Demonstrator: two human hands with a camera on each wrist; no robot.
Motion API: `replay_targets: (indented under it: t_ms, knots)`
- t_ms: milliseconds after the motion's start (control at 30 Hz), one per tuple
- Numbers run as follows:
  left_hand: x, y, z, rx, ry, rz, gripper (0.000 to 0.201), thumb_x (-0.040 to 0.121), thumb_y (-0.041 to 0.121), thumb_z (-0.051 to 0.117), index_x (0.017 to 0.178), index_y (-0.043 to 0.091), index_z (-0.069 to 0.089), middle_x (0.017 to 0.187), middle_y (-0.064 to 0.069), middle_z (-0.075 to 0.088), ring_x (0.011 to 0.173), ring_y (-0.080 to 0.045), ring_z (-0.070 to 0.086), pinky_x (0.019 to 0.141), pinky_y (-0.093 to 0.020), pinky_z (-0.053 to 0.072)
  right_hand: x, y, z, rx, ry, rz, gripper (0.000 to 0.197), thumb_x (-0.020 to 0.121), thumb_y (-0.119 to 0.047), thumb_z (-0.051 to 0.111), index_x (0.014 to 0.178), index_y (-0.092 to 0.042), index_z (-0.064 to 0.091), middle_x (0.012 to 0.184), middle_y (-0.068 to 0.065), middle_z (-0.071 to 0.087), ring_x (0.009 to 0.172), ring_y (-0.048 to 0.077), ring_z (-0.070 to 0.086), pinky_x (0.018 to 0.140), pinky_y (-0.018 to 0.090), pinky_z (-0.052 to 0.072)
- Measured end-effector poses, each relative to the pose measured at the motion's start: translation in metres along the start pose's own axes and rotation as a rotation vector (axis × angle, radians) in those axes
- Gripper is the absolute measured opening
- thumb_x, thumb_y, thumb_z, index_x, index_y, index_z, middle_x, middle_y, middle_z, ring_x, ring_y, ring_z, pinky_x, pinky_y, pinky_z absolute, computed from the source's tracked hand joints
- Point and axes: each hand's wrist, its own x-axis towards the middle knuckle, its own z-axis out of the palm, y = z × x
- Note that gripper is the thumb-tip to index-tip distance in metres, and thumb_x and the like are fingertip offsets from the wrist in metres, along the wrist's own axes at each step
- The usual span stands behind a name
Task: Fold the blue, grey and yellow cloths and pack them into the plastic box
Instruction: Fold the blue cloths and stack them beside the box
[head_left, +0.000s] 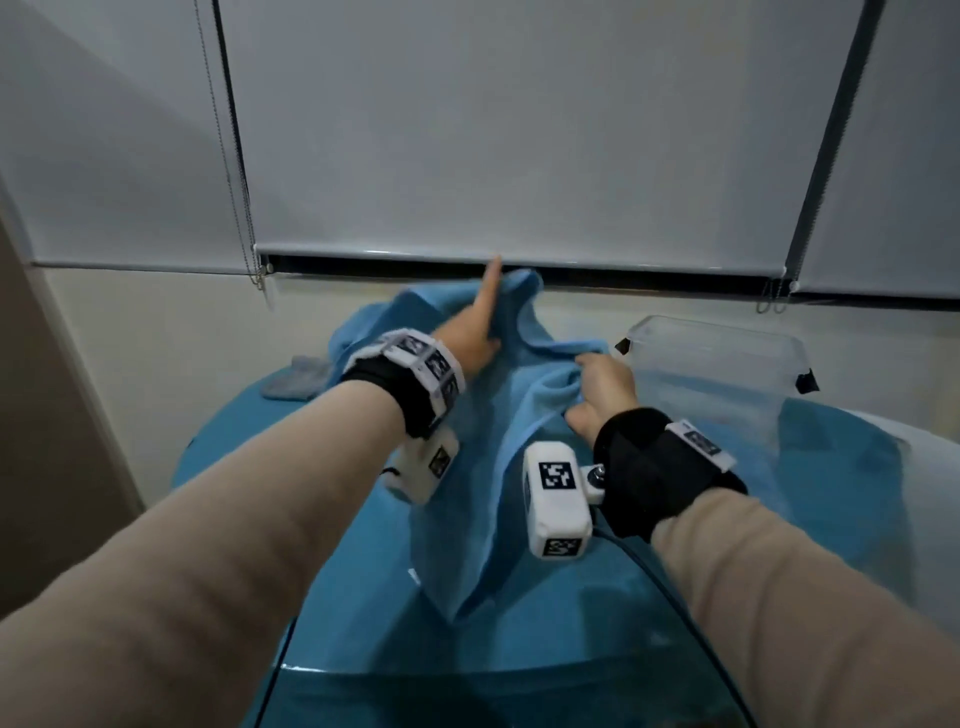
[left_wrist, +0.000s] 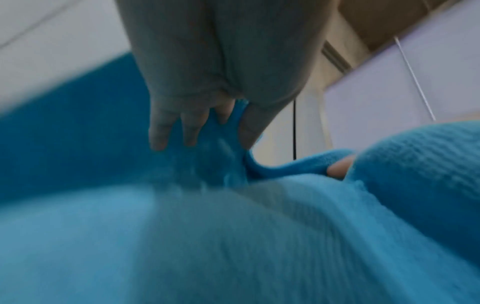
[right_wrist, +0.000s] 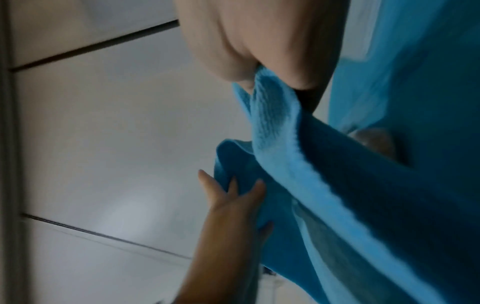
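Blue cloth (head_left: 498, 441): soft ribbed weave with a napped edge, lifted off the table (head_left: 597, 639) and hanging in loose vertical folds, its long axis running from 12 o'clock down to a pointed lower corner at 6 o'clock. Left hand (head_left: 475, 332): gripping the cloth's upper edge at 12 o'clock, fingers (left_wrist: 158, 131) curling into the fabric while the index finger is pointing straight up. Right hand (head_left: 605, 387): closing around a bunched edge of the same cloth at about 1 o'clock, fabric pinched inside the fist. Grey cloth (head_left: 296, 379): small, flat, lying on the table at 10 o'clock, beside the blue one. Plastic box (head_left: 719, 364): clear, rectangular, rounded corners, black clips at both ends, sitting open at 2 o'clock. Table: glossy teal, curved front rim. Pale roller blinds (head_left: 493, 130) are hanging behind.
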Motion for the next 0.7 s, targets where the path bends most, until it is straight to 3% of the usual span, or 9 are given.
replay_targets:
  t_ms: [67,133,200,233,300,400,467,567,700]
  knots:
    - [0.000,-0.020,0.024,0.225,-0.156,-0.051,0.081,0.092,0.009,0.050,0.150,0.015,-0.005,0.112,-0.027,0.057,0.100,-0.035,0.060,0.080,-0.036,0.044,0.014,0.019,-0.022,-0.149,0.080,0.025,0.050,0.070,-0.006,0.062,0.118,0.000,0.051,0.108,0.019,0.057,0.091,0.030,0.062,0.073,0.038,0.054]
    - [-0.007,-0.035,0.036,0.447,-0.350,-0.171,0.065,0.094,0.031,0.053,0.148,0.013,0.022,0.131,-0.018,0.052,0.117,-0.033,0.053,0.095,-0.039,0.042,0.021,0.029,-0.042,-0.480,0.179,-0.037,0.063,0.063,-0.010,0.068,0.122,-0.008,0.046,0.118,0.017,0.046,0.101,0.031,0.054,0.088,0.039,0.050]
    - [-0.018,-0.042,0.045,0.540,-0.555,-0.256,0.058,0.091,0.044,0.054,0.126,-0.002,0.052,0.125,-0.019,0.058,0.113,-0.032,0.056,0.090,-0.036,0.042,0.021,0.033,-0.055,-0.860,0.198,-0.155,0.066,0.071,-0.010,0.068,0.131,-0.016,0.039,0.132,0.016,0.035,0.116,0.036,0.044,0.100,0.037,0.040]
    - [-0.025,-0.045,0.050,0.548,-0.619,-0.271,0.062,0.089,0.049,0.055,0.119,-0.005,0.057,0.119,-0.019,0.061,0.108,-0.031,0.058,0.084,-0.034,0.042,0.020,0.034,-0.059,-1.000,0.135,-0.204,0.065,0.074,-0.011,0.068,0.133,-0.017,0.040,0.135,0.016,0.034,0.120,0.036,0.042,0.100,0.035,0.036]
    - [-0.037,-0.050,0.058,0.557,-0.713,-0.296,0.078,0.077,0.065,0.059,0.126,0.004,0.055,0.117,-0.013,0.059,0.108,-0.026,0.056,0.084,-0.030,0.040,0.020,0.037,-0.062,-1.179,-0.107,-0.245,0.051,0.078,-0.007,0.068,0.126,-0.013,0.052,0.129,0.015,0.047,0.115,0.030,0.050,0.089,0.026,0.038]
    - [-0.052,-0.065,0.065,0.665,-0.865,-0.317,0.114,0.045,0.084,0.064,0.139,0.025,0.039,0.139,-0.001,0.047,0.125,-0.024,0.048,0.105,-0.037,0.037,0.014,0.039,-0.068,-1.353,-0.401,-0.185,0.024,0.082,-0.001,0.062,0.102,-0.012,0.069,0.103,0.009,0.065,0.088,0.018,0.056,0.066,0.021,0.040]
    - [-0.057,-0.071,0.064,0.659,-0.913,-0.309,0.121,0.040,0.080,0.071,0.142,0.030,0.030,0.144,0.001,0.042,0.127,-0.022,0.046,0.106,-0.039,0.038,0.009,0.037,-0.074,-1.470,-0.523,-0.132,0.025,0.085,-0.004,0.060,0.106,-0.014,0.070,0.110,0.008,0.067,0.090,0.014,0.057,0.070,0.018,0.038]
    - [-0.064,-0.064,0.054,0.602,-0.938,-0.298,0.113,0.059,0.058,0.080,0.148,0.028,0.018,0.152,0.000,0.031,0.135,-0.021,0.036,0.110,-0.039,0.034,0.000,0.030,-0.078,-1.642,-0.626,-0.092,0.032,0.088,-0.011,0.059,0.119,-0.016,0.066,0.116,0.001,0.065,0.097,0.014,0.059,0.074,0.015,0.038]
    - [-0.080,-0.051,0.034,0.644,-0.907,-0.240,0.090,0.076,0.030,0.077,0.148,0.024,0.025,0.151,-0.002,0.031,0.137,-0.021,0.033,0.110,-0.033,0.032,-0.007,0.030,-0.077,-1.554,-0.608,0.028,0.030,0.088,-0.010,0.054,0.117,-0.011,0.063,0.087,0.009,0.062,0.074,0.028,0.061,0.052,0.028,0.051]
